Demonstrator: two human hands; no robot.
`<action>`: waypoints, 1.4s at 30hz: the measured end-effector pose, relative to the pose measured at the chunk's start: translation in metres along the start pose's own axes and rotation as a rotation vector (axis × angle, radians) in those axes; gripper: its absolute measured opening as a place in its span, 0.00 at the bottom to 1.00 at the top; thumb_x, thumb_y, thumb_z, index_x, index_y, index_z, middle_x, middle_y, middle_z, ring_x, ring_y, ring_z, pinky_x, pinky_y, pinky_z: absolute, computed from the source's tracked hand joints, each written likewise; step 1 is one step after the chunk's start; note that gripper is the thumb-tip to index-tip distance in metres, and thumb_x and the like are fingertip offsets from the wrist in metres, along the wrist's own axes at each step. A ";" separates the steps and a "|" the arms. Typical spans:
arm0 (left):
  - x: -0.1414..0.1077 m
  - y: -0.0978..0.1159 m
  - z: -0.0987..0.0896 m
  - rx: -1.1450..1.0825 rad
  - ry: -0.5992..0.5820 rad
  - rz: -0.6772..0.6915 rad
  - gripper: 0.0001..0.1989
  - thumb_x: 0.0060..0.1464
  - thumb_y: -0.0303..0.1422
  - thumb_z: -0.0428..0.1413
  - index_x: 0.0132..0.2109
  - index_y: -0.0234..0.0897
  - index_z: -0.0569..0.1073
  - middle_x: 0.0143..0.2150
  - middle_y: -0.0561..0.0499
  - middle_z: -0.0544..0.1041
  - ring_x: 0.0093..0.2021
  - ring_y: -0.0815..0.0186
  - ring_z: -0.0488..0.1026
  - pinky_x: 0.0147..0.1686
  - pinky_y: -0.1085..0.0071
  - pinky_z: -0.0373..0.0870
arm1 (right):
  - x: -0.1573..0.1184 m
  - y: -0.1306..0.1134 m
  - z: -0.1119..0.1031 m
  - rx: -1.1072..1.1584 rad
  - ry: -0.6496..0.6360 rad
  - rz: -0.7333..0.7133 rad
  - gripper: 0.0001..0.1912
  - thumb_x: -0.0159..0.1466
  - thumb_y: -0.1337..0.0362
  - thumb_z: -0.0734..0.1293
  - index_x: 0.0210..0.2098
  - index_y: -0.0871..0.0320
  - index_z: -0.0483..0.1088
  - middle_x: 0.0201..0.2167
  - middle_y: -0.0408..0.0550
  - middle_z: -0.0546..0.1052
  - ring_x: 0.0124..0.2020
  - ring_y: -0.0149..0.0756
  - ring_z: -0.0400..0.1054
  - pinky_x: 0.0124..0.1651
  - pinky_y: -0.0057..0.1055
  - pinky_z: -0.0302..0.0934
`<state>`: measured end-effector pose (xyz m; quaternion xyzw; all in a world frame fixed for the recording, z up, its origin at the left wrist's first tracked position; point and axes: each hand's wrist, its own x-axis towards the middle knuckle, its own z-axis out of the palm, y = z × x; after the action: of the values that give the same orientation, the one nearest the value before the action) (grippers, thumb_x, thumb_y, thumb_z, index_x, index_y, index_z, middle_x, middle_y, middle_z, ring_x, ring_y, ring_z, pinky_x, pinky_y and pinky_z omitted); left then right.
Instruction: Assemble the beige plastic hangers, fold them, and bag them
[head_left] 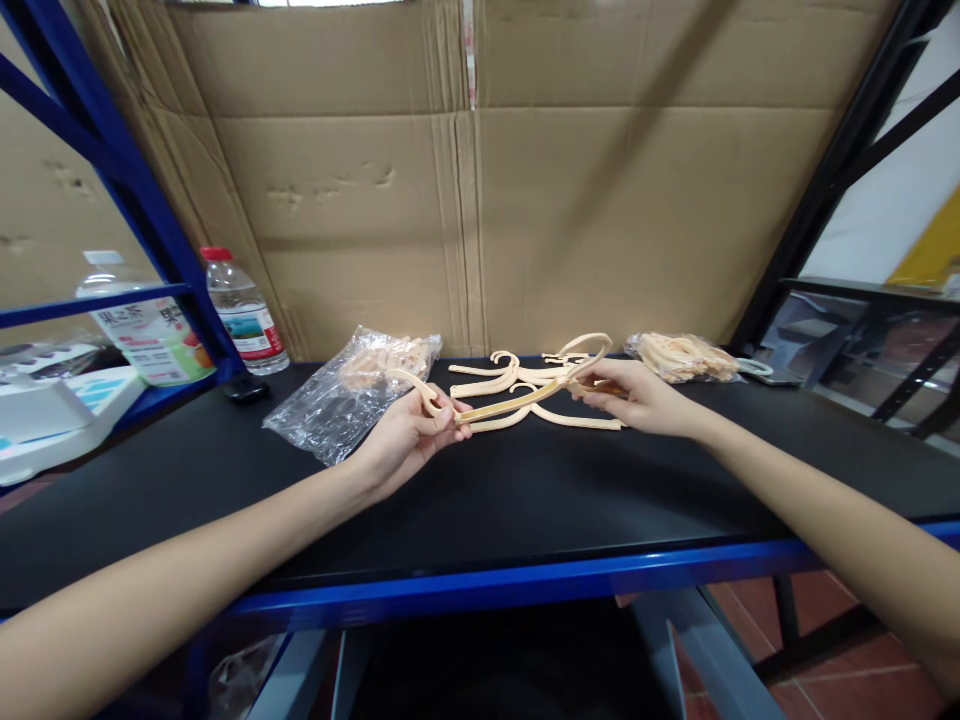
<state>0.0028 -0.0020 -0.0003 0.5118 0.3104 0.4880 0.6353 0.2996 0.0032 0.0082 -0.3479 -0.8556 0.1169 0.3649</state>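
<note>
A beige plastic hanger (506,405) is stretched between my two hands above the black tabletop. My left hand (411,436) pinches its left end, where a curved piece sticks up to the left. On the other side, my right hand (630,397) has its fingers closed round the right part, beneath a raised loop. Behind and below the held piece, more beige hangers (577,420) with hooks lie on the table. A clear plastic bag (337,395) with beige pieces inside rests left of them, and a second bag of beige pieces (682,357) lies beyond my right hand.
A red-capped water bottle (247,315) and a larger labelled bottle (154,325) stand at the left. A small black object (246,389) lies near them. Cardboard (360,220) walls the back, and a blue edge (525,588) borders the table's front.
</note>
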 end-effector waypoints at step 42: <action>0.003 -0.004 -0.005 0.034 0.106 0.036 0.12 0.41 0.13 0.51 0.28 0.34 0.61 0.26 0.52 0.74 0.23 0.72 0.71 0.27 0.77 0.69 | -0.002 -0.006 0.010 -0.127 0.010 -0.185 0.12 0.62 0.71 0.60 0.43 0.57 0.70 0.38 0.50 0.75 0.38 0.37 0.70 0.40 0.34 0.65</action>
<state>0.0004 0.0027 -0.0054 0.5016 0.3426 0.5202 0.6003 0.2905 -0.0022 0.0031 -0.2904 -0.8880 0.0265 0.3556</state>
